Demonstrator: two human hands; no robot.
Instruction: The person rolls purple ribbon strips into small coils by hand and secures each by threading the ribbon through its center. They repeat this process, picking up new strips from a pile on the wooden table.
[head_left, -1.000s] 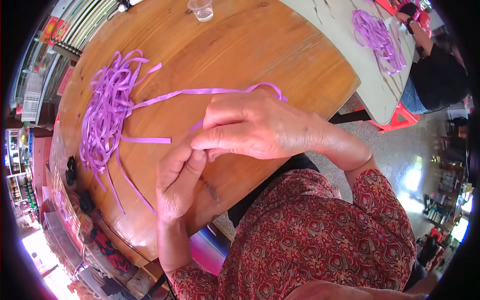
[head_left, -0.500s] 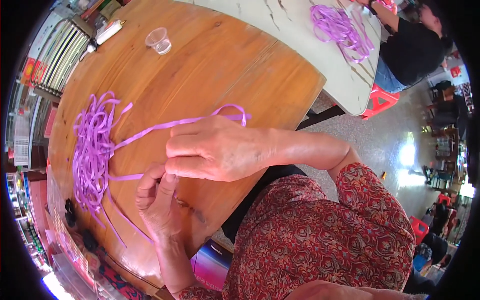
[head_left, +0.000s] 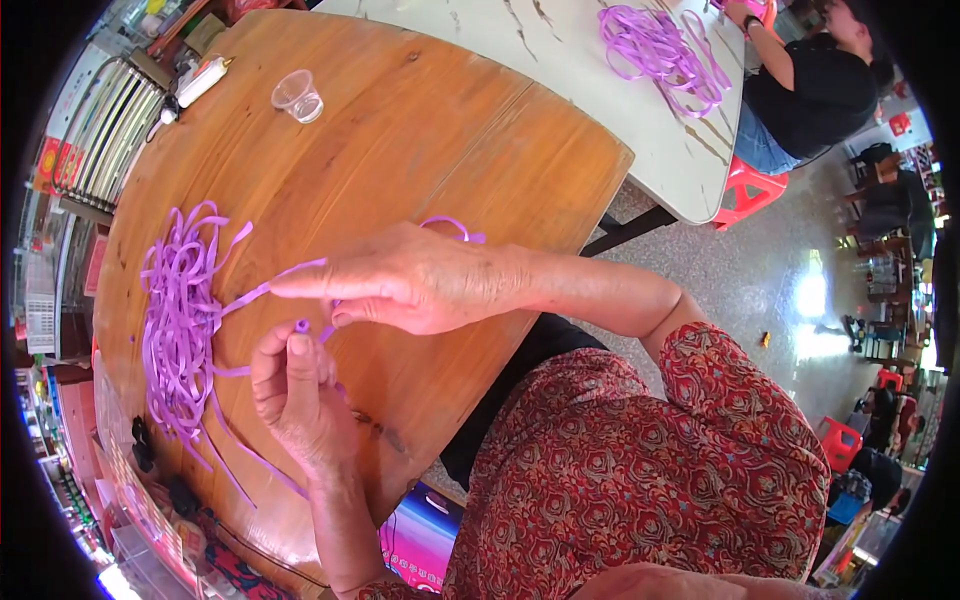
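My left hand (head_left: 305, 400) pinches a small tight roll of purple ribbon (head_left: 302, 326) between thumb and fingertips. Just above and to the right of it, my right hand (head_left: 390, 280) hovers palm down. Its fingers are stretched out toward the left and its thumb stands apart below them. A bit of ribbon shows by the right thumb, but I cannot tell whether it touches. One ribbon strand (head_left: 250, 297) runs from a tangled heap of purple ribbon (head_left: 180, 330) and passes behind the right hand. Its looped end (head_left: 450, 224) comes out beyond the knuckles.
On the wooden table (head_left: 420, 130) stand a clear plastic cup (head_left: 298, 96) and a white bottle (head_left: 203, 82). A white marbled table (head_left: 560, 50) adjoins it, bearing another ribbon heap (head_left: 665, 55). A person in black (head_left: 810, 90) sits there. Sunglasses (head_left: 142, 440) lie at the left edge.
My right hand has come away from the left fingertips, and its fingers have straightened. The ribbon roll in my left hand now shows. The whole view has shifted slightly.
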